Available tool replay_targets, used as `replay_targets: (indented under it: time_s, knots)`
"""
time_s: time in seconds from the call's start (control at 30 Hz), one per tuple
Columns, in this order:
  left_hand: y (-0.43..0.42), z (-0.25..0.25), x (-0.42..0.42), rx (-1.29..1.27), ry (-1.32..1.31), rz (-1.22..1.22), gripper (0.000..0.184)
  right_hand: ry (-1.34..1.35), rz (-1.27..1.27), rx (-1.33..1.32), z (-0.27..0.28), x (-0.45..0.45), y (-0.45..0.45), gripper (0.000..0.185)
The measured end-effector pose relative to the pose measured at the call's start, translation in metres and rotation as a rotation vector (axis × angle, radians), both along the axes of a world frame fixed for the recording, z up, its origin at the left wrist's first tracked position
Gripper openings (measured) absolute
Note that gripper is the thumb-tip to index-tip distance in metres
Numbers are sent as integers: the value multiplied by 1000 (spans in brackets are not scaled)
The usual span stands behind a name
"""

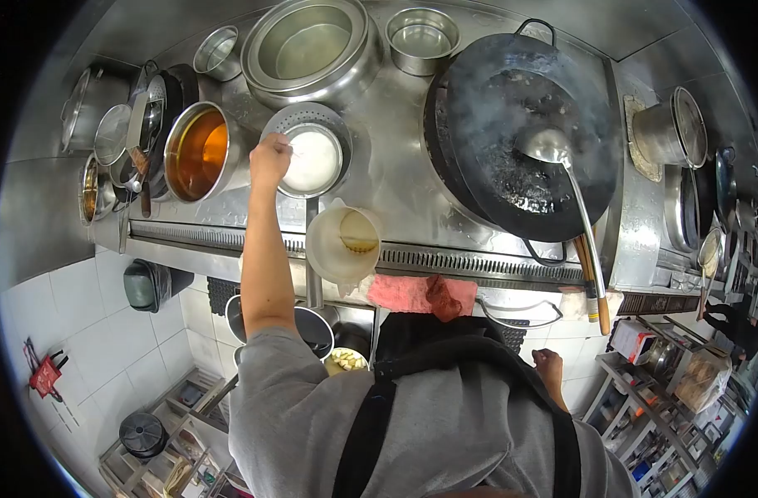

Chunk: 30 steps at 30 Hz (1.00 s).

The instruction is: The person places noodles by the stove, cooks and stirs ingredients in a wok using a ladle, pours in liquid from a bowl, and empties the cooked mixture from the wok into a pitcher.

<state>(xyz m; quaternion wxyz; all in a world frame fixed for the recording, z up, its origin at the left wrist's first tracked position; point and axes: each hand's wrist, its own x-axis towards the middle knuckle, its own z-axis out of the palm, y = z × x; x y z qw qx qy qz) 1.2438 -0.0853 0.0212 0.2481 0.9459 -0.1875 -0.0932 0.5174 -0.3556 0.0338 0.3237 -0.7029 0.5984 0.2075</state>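
Observation:
My left hand [271, 159] is closed at the left rim of a metal bowl [314, 159] of white contents, its fingers pinched there. The bowl sits on a perforated strainer [339, 124] whose handle points toward me. Just below is a translucent plastic jug [325, 249] with a little yellowish liquid. My right hand [549, 362] hangs low beside my body, its fingers curled; whether it holds anything is hidden. A ladle [548, 147] rests in the dark, steaming wok [520, 191], its handle over the front edge.
Left of my forearm stands a pot [173, 158] of amber liquid. A large pot [271, 70] and a small metal bowl [420, 62] are at the back. A red cloth [404, 292] lies on the front edge. Shelving [645, 407] is at the lower right.

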Motion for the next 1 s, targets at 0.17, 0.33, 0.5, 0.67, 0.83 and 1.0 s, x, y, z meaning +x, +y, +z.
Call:
replay_targets:
  time_s: [0.17,0.33,0.5,0.67,0.83,1.0]
  knots:
    - [-2,-44,-18,351,20,-206,41,-28,35,-22,-28,-14,-7,27]
    - [-31,1,48,-47,-342,-135,30,14,-56,-26,-18,-15,-4,26]
    - [-103,-19,163,250,-450,-49,28,57,-91,-49,2,-11,1,31]
    - [-179,-26,178,160,-53,-54,34,93,-133,-103,-4,-43,23,32]
    - [-211,4,124,-722,422,-75,29,137,-259,8,23,-22,35,33]
    - [-177,-11,70,46,-255,-627,21,42,-198,51,7,-21,26,30]
